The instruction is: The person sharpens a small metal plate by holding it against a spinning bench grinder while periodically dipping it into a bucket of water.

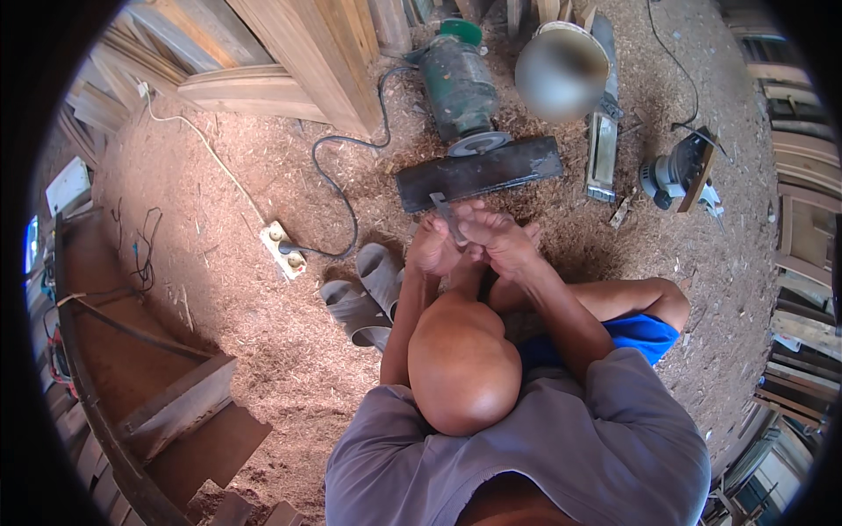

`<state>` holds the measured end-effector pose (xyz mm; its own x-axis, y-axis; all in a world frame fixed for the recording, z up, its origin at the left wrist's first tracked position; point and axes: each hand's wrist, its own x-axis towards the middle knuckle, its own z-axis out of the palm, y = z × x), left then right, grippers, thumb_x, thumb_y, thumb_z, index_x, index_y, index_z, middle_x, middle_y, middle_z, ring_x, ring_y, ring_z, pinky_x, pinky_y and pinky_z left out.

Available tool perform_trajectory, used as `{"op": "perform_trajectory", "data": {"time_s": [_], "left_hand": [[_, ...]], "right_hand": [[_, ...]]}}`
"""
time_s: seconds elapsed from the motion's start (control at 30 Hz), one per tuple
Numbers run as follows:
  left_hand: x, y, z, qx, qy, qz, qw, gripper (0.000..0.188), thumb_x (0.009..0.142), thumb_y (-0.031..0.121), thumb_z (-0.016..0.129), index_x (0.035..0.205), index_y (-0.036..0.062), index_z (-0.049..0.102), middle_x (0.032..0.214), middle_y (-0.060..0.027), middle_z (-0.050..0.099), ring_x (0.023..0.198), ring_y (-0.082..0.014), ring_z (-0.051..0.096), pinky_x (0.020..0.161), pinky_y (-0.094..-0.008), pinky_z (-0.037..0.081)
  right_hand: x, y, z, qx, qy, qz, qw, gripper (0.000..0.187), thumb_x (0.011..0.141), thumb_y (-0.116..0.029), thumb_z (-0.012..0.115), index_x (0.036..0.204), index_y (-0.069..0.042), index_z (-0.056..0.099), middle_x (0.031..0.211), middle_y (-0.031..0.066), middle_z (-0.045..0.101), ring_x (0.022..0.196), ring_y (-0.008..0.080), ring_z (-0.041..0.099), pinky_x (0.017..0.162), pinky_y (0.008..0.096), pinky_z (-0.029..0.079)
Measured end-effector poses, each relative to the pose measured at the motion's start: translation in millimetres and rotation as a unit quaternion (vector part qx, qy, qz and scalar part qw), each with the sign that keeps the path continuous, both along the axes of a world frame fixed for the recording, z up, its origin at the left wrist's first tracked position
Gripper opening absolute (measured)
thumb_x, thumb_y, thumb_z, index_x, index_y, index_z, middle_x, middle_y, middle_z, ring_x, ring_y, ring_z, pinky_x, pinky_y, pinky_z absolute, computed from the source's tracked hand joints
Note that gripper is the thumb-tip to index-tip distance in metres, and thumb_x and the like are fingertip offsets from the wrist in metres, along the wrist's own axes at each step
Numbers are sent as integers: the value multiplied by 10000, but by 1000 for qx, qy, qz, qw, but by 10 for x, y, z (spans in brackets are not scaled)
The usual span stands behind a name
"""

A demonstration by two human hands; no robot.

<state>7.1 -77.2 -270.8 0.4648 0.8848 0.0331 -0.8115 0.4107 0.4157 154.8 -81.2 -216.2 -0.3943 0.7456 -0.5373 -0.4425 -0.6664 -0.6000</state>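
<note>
Both of my hands are closed on a flat grey metal piece [449, 217] with a notched end. My left hand [430, 249] grips it from the left, and my right hand [498, 238] pinches it from the right. Its notched end points away from me, close to the near edge of a long dark block [478, 174]. Behind the block, a grey grinding wheel [481, 144] sits on the end of a worn green electric motor [458, 92]. The lower part of the metal piece is hidden by my fingers.
Sawdust covers the floor. A cable runs from the motor to a socket strip [283, 249]; grey sandals [379, 273] lie beside my left arm. A round pale container [561, 70], a long metal tool [602, 153] and a power tool [671, 175] stand to the right. Timber [307, 61] leans far left.
</note>
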Motion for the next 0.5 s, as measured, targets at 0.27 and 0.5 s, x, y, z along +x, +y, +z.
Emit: {"op": "perform_trajectory", "data": {"time_s": [0.27,0.5], "left_hand": [[-144,42,-82,-3,-30,4,1000,506,917,465,519,1171,28,556,1248,-122,560,1061,-308,593,692,-422,555],[-173,12,-133,-11,-27,6,1000,427,920,411,549,1110,31,592,1190,-115,587,1039,-297,601,660,-403,545]], "right_hand": [[86,-14,-51,94,-68,77,990,266,869,-212,677,1073,-44,657,793,-10,627,609,38,501,521,178,393],[121,-57,-28,34,7,57,998,224,859,-172,686,1032,-33,654,786,9,648,582,42,497,513,175,384]]}}
